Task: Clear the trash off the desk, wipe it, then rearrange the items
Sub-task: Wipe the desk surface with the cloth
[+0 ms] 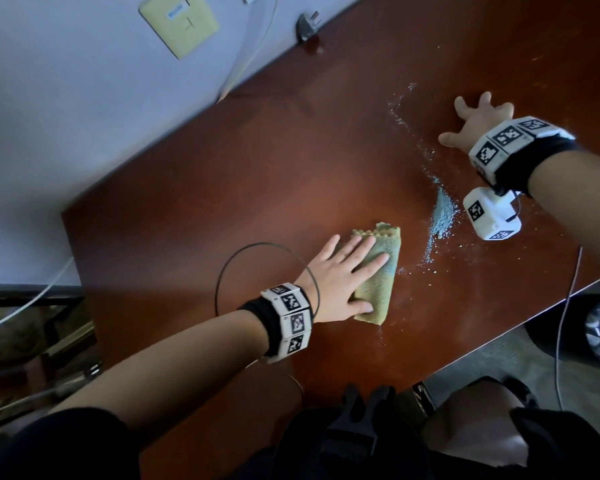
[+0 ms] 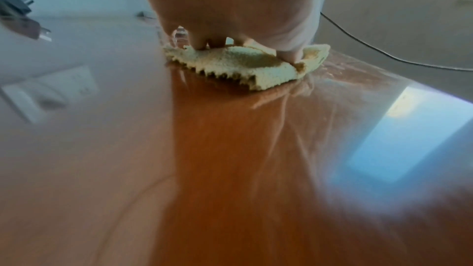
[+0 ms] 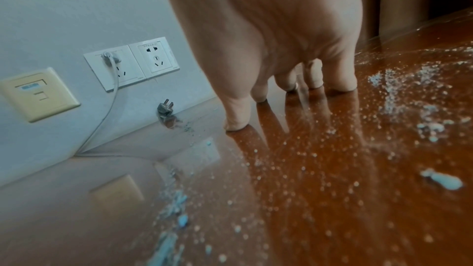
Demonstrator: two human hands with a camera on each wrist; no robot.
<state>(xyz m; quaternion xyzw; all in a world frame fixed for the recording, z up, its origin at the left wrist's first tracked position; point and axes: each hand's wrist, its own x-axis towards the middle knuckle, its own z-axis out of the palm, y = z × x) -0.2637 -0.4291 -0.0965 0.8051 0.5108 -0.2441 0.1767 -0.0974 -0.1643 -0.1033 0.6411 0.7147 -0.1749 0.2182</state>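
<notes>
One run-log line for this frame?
phase: wiping | left hand: flat on cloth | right hand: fingers spread on desk | powder: uncleared

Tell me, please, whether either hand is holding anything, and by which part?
Neither grips anything. The left hand presses flat on top of the folded cloth; the right hand rests spread on the bare desk.

Glossy wood, nubbly cloth, loose powder

A polished reddish-brown wooden desk top [image 2: 230,169] is seen, glossy enough to mirror wall and fingers. A folded yellow-green terry cloth [image 2: 245,68] looks rough and matt, zigzag-edged. Pale blue powdery grit [image 1: 442,211] lies dull and granular at right. Smooth plastic wall plates [image 3: 133,64] sit far left.
</notes>
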